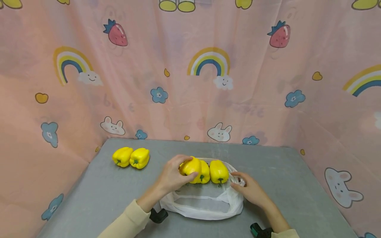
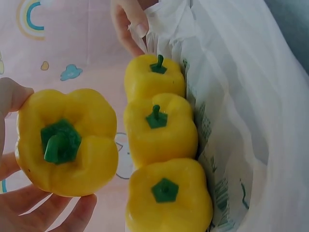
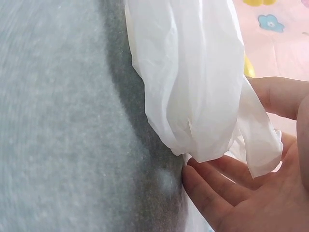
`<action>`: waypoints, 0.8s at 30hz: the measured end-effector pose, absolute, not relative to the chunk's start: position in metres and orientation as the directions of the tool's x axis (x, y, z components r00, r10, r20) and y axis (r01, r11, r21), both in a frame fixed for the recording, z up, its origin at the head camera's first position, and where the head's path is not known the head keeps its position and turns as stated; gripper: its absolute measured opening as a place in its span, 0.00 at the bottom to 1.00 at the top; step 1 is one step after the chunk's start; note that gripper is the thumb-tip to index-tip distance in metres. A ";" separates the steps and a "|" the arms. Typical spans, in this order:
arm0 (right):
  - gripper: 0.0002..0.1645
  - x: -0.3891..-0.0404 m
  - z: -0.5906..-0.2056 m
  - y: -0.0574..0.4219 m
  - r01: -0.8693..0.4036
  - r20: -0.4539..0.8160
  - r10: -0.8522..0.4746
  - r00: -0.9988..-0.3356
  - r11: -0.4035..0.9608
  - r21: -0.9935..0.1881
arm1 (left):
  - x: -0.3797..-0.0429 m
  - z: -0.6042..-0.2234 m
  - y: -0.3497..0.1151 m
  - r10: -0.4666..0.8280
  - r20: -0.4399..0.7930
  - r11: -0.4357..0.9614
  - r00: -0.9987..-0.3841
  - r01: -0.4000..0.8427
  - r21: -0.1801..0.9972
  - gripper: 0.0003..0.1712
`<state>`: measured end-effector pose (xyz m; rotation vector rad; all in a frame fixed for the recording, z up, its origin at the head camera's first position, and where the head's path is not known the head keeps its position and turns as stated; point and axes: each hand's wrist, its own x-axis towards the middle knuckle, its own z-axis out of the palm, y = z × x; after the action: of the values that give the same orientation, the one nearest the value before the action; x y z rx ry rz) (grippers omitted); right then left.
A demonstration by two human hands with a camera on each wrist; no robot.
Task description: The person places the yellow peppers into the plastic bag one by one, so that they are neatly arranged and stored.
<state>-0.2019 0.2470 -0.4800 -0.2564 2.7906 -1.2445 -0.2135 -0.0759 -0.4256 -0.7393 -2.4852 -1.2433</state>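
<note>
My left hand [image 1: 175,174] grips a yellow bell pepper [image 2: 91,116] between thumb and fingers, over the left part of a white plastic bag [image 1: 202,213]. The bag lies on the table with its mouth spread open. Inside it, three more yellow peppers stand in a row in the left wrist view: a near one [image 2: 186,212], a middle one [image 2: 178,135] and a far one [image 2: 140,82]. From the head, the held pepper hides part of this row. On the bag's right side, my right hand [image 1: 253,190] holds the bag's edge [image 3: 260,150], thumb and fingers on either side of it.
Two yellow peppers, one [image 1: 122,156] beside the other [image 1: 140,157], rest on the grey table [image 1: 98,198] at the back left. A pink patterned curtain [image 1: 178,109] hangs behind the table and along both sides.
</note>
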 end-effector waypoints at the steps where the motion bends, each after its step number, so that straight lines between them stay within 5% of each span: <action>1: 0.31 -0.202 -0.480 0.247 -0.119 -0.003 -0.181 -0.984 0.658 -0.744 | -0.213 -0.426 -0.074 0.326 0.448 0.498 -0.832 0.554 0.667 0.29; 10: 0.31 -0.201 -0.481 0.247 -0.112 -0.004 -0.173 -0.985 0.654 -0.748 | -0.207 -0.434 -0.054 0.379 0.487 0.455 -0.787 0.617 0.642 0.27; 24: 0.31 -0.202 -0.479 0.247 -0.102 -0.008 -0.163 -0.987 0.650 -0.753 | -0.193 -0.450 -0.029 0.439 0.385 0.463 -0.812 0.571 0.678 0.29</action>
<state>-0.2023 0.2467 -0.4792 -0.2241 2.7850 -1.2637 -0.1931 -0.0293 -0.4503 -0.8878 -2.5503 -1.2733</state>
